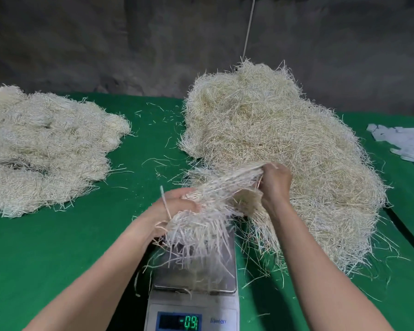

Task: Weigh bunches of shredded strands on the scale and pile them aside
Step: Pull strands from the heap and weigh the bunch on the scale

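1. The bunch of strands (215, 199) is a sheaf of thin, pale cream, straw-like slivers. They run roughly parallel in the middle and fray into ragged, drooping ends.
2. The left hand (175, 204) grips the nearer end of the bunch, with the thumb laid over the strands and the fingers curled beneath. One stray sliver stands up across the back of this hand.
3. The right hand (276, 180) pinches the far end of the bunch with its fingers closed on the strands, so the sheaf is stretched between the two hands.
4. The bunch is held in the air above the scale (194, 299). Its loose ends hang towards the smooth, shiny metal platform. They are blurred, so I cannot tell whether they touch it.
5. The scale has a pale body and a blue display (178, 321) with green digits showing a minus reading.
6. Just behind and beside the right hand is a tall, tangled heap (273, 130) of the same strands, yellowish and bristly at its edges.
7. Well apart on the left lies a lower pile (46, 144) of whiter, neater bunches set side by side.
8. Everything sits on a table (69, 247) covered in green felt-like cloth and scattered with single slivers.
9. A crumpled white sheet (406, 142) lies at the right edge of the table.
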A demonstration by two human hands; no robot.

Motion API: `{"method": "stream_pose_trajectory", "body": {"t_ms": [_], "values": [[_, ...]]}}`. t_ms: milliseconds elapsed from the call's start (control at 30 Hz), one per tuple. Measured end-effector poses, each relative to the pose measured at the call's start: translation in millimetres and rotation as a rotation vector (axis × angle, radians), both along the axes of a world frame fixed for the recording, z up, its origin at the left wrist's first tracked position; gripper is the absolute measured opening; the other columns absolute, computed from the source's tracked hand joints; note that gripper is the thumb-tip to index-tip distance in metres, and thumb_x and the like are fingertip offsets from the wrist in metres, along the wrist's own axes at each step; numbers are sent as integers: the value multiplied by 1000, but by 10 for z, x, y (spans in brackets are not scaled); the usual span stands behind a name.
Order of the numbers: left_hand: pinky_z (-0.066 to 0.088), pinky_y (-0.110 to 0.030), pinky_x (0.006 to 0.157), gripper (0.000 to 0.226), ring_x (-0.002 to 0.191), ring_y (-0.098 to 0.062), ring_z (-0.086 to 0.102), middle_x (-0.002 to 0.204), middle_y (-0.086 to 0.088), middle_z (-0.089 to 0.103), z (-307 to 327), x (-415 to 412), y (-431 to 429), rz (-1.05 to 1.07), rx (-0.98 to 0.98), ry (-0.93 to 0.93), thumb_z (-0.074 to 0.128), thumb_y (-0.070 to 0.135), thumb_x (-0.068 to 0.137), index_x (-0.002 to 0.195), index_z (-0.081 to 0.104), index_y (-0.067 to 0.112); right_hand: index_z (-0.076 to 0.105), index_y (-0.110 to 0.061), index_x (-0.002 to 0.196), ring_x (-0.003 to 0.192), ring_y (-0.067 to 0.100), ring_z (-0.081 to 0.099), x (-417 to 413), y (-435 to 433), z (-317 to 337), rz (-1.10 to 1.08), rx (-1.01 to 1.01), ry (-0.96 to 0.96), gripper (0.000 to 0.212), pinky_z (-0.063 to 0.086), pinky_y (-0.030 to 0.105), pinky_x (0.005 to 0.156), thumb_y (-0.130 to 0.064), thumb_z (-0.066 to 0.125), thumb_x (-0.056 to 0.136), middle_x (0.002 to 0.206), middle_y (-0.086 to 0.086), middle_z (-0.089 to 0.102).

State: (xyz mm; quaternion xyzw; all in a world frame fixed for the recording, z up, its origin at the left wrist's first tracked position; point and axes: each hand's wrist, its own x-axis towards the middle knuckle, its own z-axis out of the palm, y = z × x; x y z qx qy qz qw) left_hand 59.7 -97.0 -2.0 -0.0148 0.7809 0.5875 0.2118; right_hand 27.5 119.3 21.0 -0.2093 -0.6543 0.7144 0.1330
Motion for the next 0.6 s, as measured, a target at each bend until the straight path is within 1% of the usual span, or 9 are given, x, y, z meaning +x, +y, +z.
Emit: {"method": "stream_pose_trajectory", "body": {"t_ms": [133,233,300,367,433,467,500,567,600], "values": [[24,-45,110,73,138,-24,28,150,-2,31,4,-7,-18,53,34,-9,71,15,74,137,39,30,53,-10,109,82,20,56,15,6,-23,311,-15,18,23,53,36,67,-7,52,85,115,18,56],[29,-39,106,79,132,-26,38,145,-9,39,6,-47,80,40,11,-14,75,17,69,140,38,20,37,-32,133,94,14,56,155,-174,-47,709,-121,-26,81,44,45,91,-35,76,62,128,5,51],[33,-32,99,70,126,-25,46,132,-7,51,15,-54,176,5,-8,-10,74,10,72,134,44,22,13,-30,146,105,10,55,227,-337,-57,743,-108,-117,117,32,42,101,-46,81,52,127,-10,47],[34,-18,91,77,117,-17,52,134,-6,49,-8,-62,272,-21,-66,26,75,6,72,139,39,18,16,-20,147,118,19,51,233,-517,-70,609,-67,-165,104,30,43,107,-31,78,64,130,-1,49],[28,-9,89,89,110,-4,51,140,-2,42,-18,-60,318,-17,-129,81,76,5,71,146,28,12,45,-13,132,112,20,57,191,-605,-23,487,-133,-124,55,34,49,107,-13,66,81,120,8,61],[28,-11,77,88,108,2,51,136,2,46,-19,-66,317,-14,-132,108,75,3,71,146,29,12,55,-9,118,107,21,59,161,-605,11,453,-232,-101,32,36,52,105,-8,59,86,111,8,65],[44,-17,93,86,110,4,51,134,4,49,-27,-78,300,-17,-134,132,75,2,71,145,32,12,58,-6,107,106,23,60,139,-572,53,421,-358,-80,19,36,55,104,-5,53,89,105,9,66],[30,-22,101,81,127,-10,42,141,2,42,-25,-87,252,-26,-187,167,75,4,73,143,36,16,56,-4,94,92,24,63,69,-429,145,346,-650,-46,13,46,51,95,0,44,91,96,13,63],[29,-26,100,75,127,-14,40,145,-1,39,-32,-100,214,-12,-201,184,74,5,74,140,40,17,55,-4,89,75,21,65,36,-336,201,304,-783,-17,15,55,43,79,2,40,92,88,14,61]]}}
